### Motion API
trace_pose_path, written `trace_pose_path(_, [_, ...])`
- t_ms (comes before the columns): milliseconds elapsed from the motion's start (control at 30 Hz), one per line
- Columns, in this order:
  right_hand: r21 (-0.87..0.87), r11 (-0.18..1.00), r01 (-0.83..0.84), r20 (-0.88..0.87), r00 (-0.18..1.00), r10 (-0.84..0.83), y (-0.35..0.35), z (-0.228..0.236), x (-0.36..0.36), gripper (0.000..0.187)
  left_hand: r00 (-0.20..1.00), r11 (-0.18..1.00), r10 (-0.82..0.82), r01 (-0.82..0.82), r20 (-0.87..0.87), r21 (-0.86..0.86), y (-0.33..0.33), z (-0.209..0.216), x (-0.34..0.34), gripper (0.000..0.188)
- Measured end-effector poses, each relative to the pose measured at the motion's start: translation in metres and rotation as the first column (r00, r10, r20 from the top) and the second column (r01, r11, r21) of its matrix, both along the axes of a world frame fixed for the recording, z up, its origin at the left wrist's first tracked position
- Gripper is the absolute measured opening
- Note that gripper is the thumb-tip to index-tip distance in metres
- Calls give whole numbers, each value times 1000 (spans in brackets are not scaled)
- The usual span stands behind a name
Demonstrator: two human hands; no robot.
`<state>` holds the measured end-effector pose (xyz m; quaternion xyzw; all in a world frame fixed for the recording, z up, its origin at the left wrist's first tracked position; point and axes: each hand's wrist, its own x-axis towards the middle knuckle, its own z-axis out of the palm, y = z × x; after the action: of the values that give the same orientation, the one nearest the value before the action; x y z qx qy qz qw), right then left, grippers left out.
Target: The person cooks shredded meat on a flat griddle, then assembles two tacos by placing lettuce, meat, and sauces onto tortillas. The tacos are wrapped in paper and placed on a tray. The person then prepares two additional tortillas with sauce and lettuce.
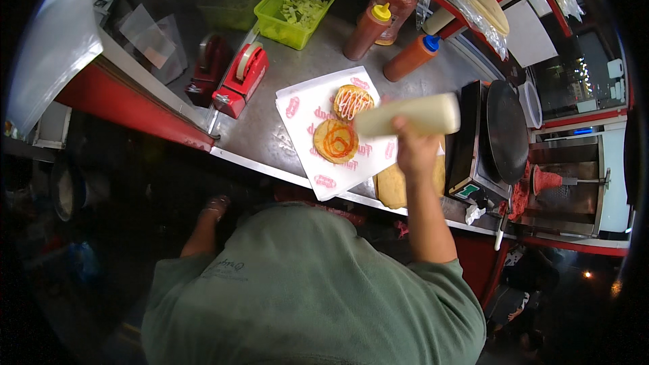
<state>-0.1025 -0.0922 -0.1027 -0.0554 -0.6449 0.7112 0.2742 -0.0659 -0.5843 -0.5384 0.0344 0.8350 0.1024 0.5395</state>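
Note:
My right hand is closed around a pale cream squeeze bottle, tipped on its side and smeared by motion, its nozzle end toward the bun halves. Beneath that end, on printed white paper, lie two round bun halves. The farther bun half carries white and reddish sauce stripes. On the nearer bun half are swirls of orange-red sauce. My left hand hangs low, off the counter's front edge; it is dim and small, and its fingers cannot be made out.
Lettuce fills part of a green tub at the back. A yellow-capped bottle and a blue-capped bottle stand behind the paper. Left is a red tape dispenser; flatbread lies right, near a dark round pan.

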Motion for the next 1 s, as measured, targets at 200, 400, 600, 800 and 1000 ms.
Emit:
trace_pose_path(200, [10, 990, 142, 154, 978, -142, 8, -22, 1, 32, 995, 995, -98, 98, 4, -8, 20, 21, -1, 44])
trace_pose_path(400, [-75, 980, 183, 110, 978, -174, 20, -8, -5, 32, 997, 997, 76, -76, -1, 5, 42, 39, -26, 48])
trace_pose_path(600, [-37, 981, 191, 125, 975, -185, 15, -6, -14, 31, 982, 982, 190, -190, -4, 6, 38, 47, -33, 46])
trace_pose_path(800, [70, 982, 176, 53, 982, -180, 1, -9, -25, 23, 999, 999, 22, -21, -40, 42, 4, 25, 1, 42])
trace_pose_path(1000, [175, 972, 155, 72, 983, -170, -16, -19, -24, 33, 984, 989, -141, 145, -109, 24, -9, -4, 27, 39])
